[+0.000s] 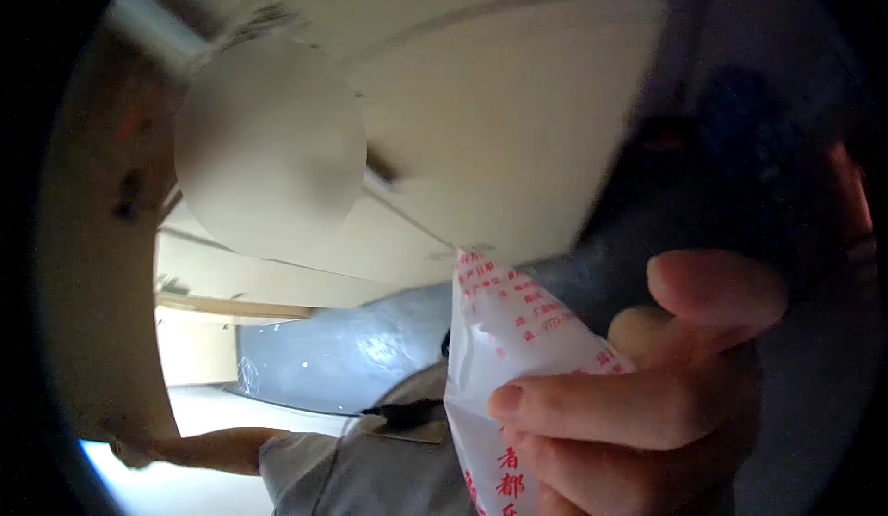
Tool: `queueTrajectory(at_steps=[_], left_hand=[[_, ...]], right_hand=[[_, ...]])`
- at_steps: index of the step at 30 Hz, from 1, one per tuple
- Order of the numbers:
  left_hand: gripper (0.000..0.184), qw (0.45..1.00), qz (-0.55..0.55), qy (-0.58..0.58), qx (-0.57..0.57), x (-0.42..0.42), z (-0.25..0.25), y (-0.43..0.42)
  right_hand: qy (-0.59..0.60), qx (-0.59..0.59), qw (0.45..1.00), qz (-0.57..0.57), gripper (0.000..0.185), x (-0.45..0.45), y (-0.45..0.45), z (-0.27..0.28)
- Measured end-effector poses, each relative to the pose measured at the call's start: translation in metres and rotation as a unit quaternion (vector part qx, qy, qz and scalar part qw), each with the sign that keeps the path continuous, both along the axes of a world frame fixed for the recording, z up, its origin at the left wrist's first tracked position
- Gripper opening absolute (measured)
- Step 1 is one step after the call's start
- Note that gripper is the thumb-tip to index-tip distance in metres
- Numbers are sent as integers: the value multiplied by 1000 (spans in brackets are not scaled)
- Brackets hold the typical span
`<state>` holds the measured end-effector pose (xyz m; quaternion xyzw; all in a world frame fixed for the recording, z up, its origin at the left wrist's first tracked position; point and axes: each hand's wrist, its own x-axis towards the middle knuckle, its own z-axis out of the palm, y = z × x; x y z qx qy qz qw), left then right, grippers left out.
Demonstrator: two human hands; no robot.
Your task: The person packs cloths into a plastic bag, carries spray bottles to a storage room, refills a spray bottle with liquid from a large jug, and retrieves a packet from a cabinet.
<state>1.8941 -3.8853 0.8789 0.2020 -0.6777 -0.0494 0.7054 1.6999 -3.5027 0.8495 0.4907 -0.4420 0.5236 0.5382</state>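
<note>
My right hand (638,414) reaches in from the right, large and close to the camera. Its fingers are closed around a white packet (499,354) with red printed characters. One corner of the packet points up, and its lower end runs out of the frame. My left hand cannot be made out.
Behind the packet, a person in a grey shirt (370,470) has a bare arm (208,449) stretched left. A blurred-out round area covers something at the upper left. Beige panels (518,109) fill the top, above a shiny blue-grey surface (324,350). The right side is dark.
</note>
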Motion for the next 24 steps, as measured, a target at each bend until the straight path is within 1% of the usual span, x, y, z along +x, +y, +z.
queueTrajectory(at_steps=[2,4,6,8,10,13,16,19,24], left_hand=[[59,982,-166,-78,-50,-53,-29,87],[56,925,-339,-153,-74,-102,-53,174],[53,833,-501,-223,-80,-146,-69,256],[50,726,-627,-270,-85,-180,-82,333],[47,619,-722,-296,-90,-210,-94,404],[43,484,-815,-303,-100,-242,-106,503],[38,377,-870,-299,-109,-270,-111,589],[34,297,-904,-284,-120,-295,-113,670],[27,204,-938,-254,-117,-357,-114,806]], right_hand=[[-1,34,998,-44,10,0,52,-12],[-13,61,994,-90,9,0,104,-23],[-39,86,985,-145,8,2,153,-33],[-59,104,975,-190,7,6,195,-42],[-71,110,962,-239,6,8,234,-49],[-99,126,935,-317,6,13,296,-58],[-127,133,905,-383,7,7,358,-64],[-140,136,882,-430,9,-5,420,-68],[-178,153,835,-498,12,-50,534,-75]])
